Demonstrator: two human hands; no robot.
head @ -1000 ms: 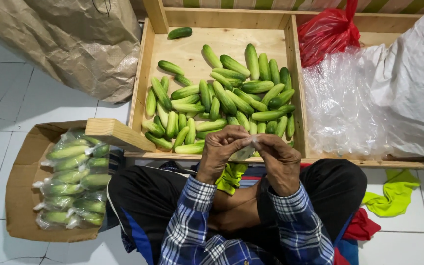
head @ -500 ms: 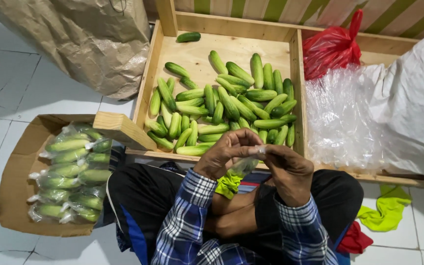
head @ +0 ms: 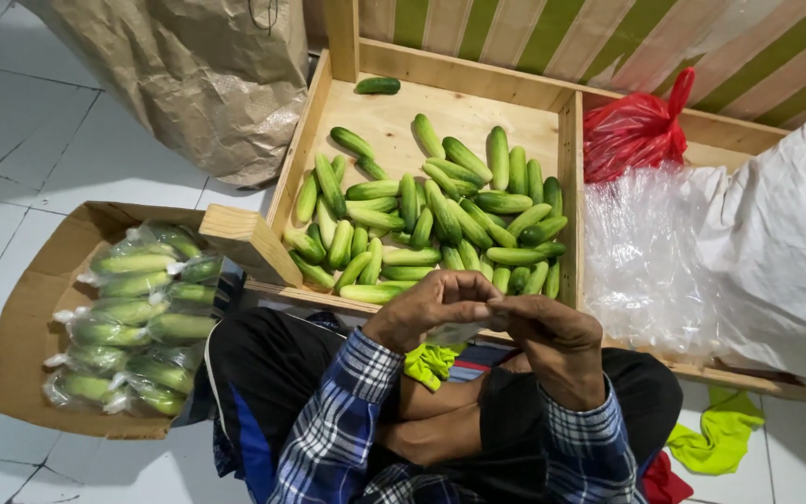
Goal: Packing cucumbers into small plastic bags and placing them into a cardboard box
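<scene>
Seated on the floor before a wooden tray [head: 566, 168] of loose cucumbers [head: 431, 219], a person pinches a thin clear plastic bag [head: 454, 332] between left hand [head: 426, 308] and right hand [head: 552, 341], both grips clamped on film that may slip or tear if pulled unevenly.

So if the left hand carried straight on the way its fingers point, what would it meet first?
The left hand points right, so it meets the right hand first; both already pinch a small clear plastic bag between them.
</scene>
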